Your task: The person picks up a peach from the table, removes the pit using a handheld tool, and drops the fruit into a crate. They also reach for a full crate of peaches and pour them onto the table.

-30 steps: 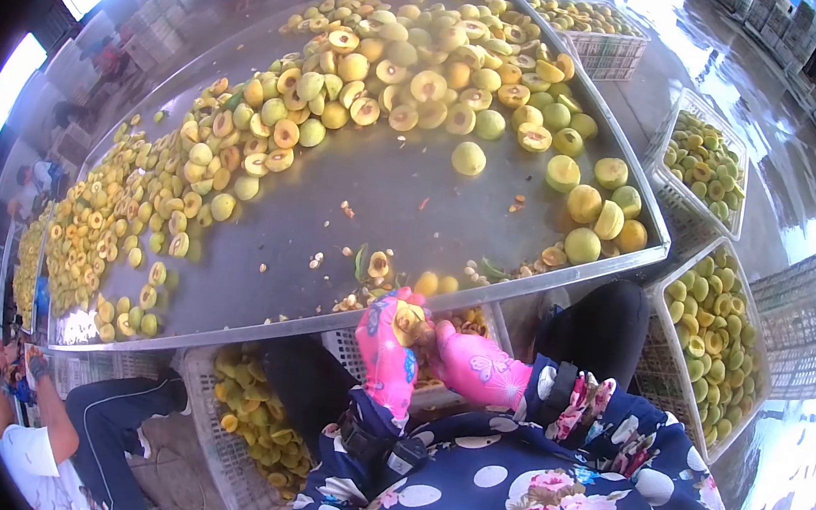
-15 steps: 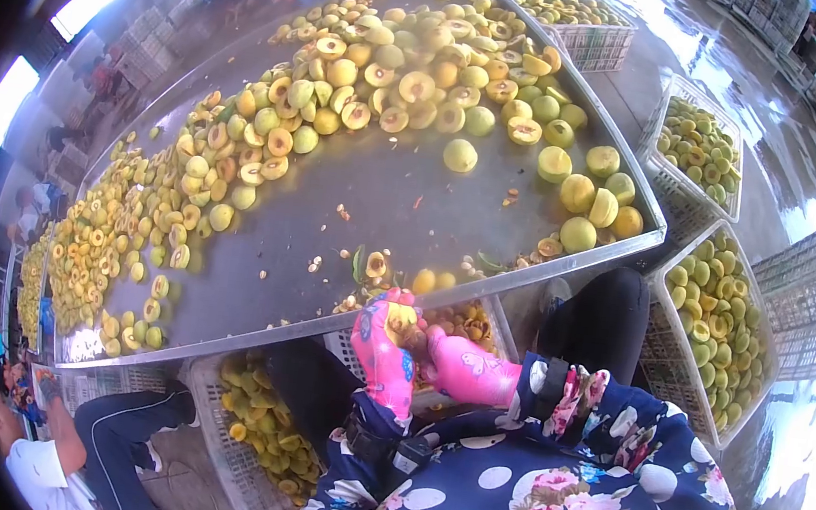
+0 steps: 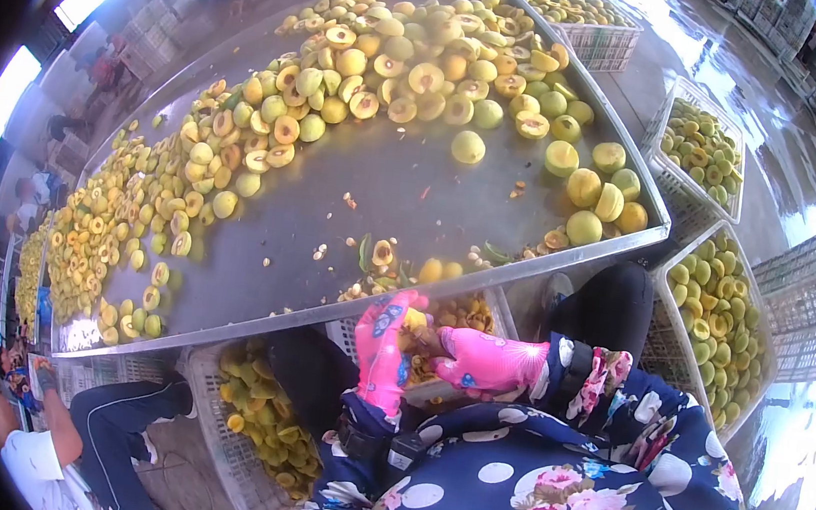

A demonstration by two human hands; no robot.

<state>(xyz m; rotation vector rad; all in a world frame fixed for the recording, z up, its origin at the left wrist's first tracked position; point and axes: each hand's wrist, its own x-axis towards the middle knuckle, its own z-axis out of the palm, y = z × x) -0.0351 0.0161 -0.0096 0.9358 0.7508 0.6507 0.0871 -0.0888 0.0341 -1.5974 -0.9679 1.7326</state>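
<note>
Both of my hands wear pink patterned gloves and meet just below the near edge of a metal table (image 3: 313,206). My left hand (image 3: 386,338) is curled around a yellow fruit piece (image 3: 414,320). Close against it on the right, my right hand (image 3: 482,360) is closed at the same fruit, and whatever lies between its fingers is too small to make out. Beneath the hands, a crate (image 3: 348,337) holds yellow fruit pieces. Halved and whole yellow-green fruits (image 3: 273,114) cover much of the table, with small pits and scraps near its front edge.
A crate of fruit halves (image 3: 225,466) stands at lower left, beside a seated co-worker (image 3: 43,455). More filled crates (image 3: 765,346) line the right side, near stacked empty crates (image 3: 809,316). Other people are in the far background.
The fingers of my left hand have lifted and loosened somewhat around the fruit. My right hand has shifted slightly to the right. The whole view has moved a little.
</note>
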